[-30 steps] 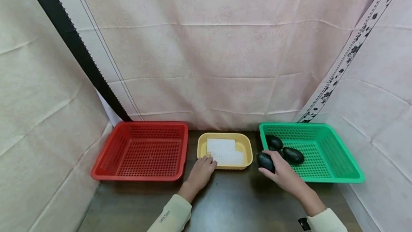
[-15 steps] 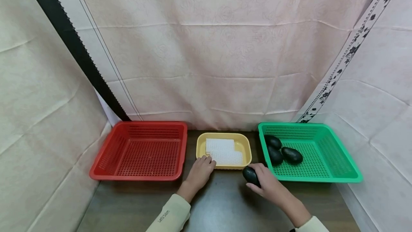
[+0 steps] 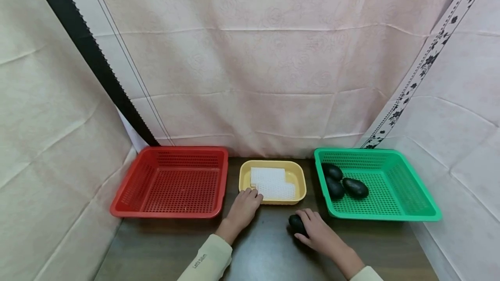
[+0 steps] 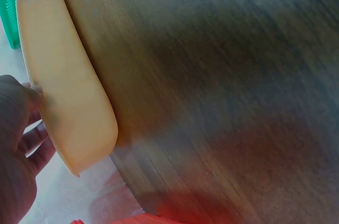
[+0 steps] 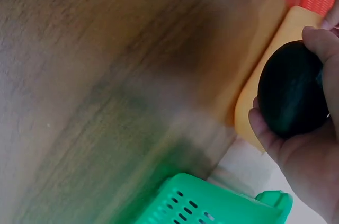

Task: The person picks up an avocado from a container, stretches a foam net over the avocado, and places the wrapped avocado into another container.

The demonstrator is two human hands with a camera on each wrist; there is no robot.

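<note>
My right hand (image 3: 318, 233) grips a dark, smooth avocado (image 3: 297, 225) low over the table, in front of the yellow tray (image 3: 244, 170). In the right wrist view the thumb and fingers wrap the avocado (image 5: 291, 89) from both sides. My left hand (image 3: 244, 209) pinches the tray's near left rim, thumb against the outer wall (image 4: 74, 81) and fingers over the edge. White perforated sheets (image 3: 273, 183) lie overlapping in the tray. Several more dark avocados, one of them an avocado (image 3: 355, 188) lying on its side, are in the green basket (image 3: 414, 185) at the right.
A red basket (image 3: 179, 190) stands left of the tray with nothing in it. All three containers line the back of the dark wooden table (image 3: 265, 255). Cloth curtains (image 3: 250, 77) enclose the back and both sides.
My right hand has carried the avocado left and toward me, away from the green basket's left rim, and down toward the table. My left hand has stayed on the tray.
</note>
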